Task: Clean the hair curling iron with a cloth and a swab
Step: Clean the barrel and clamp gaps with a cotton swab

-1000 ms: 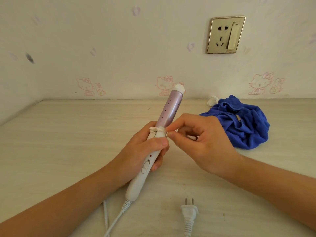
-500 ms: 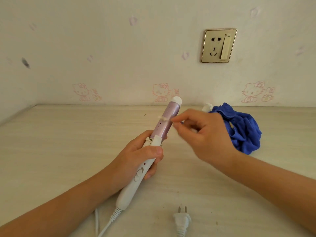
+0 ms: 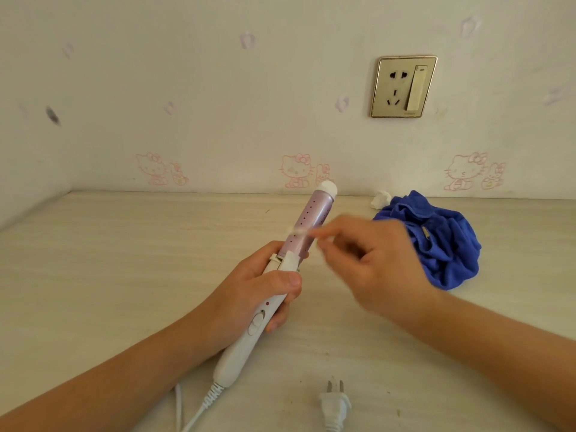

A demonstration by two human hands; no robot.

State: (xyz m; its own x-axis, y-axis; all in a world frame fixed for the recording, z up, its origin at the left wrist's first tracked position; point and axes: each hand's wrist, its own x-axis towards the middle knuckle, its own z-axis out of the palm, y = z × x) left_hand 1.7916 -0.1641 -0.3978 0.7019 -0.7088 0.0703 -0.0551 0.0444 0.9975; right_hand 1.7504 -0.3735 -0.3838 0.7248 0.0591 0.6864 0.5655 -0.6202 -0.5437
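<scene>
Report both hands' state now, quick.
Left hand: closed round the iron, at its handle.
Right hand: pinching the swab, its tip against the iron's barrel; motion-blurred.

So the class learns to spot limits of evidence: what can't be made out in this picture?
Head view only:
Swab: motion blur hides whether its tip touches the curling iron.
Right hand: fingers blurred.
Plug cord: cut off by bottom edge.
Handle's middle: covered by left hand.

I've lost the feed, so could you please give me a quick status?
Left hand grips curling iron by its handle. Right hand pinches swab, tip across the barrel, blurred. Plug loose on table, blue cloth aside.
</scene>
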